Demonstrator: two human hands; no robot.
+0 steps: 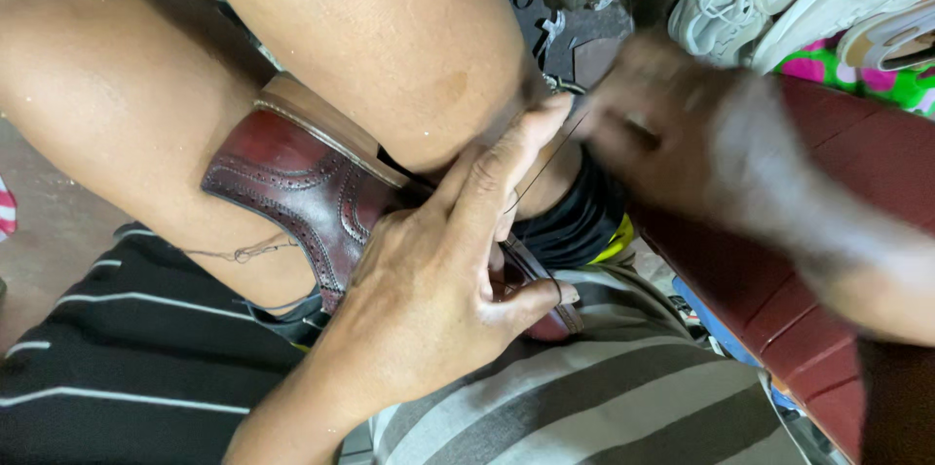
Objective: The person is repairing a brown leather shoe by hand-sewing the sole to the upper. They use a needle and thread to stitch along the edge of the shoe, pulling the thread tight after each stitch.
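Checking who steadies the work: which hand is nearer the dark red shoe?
Left. The left hand rests on the dark red shoe; the right hand, blurred, is off to its right, apart from it.
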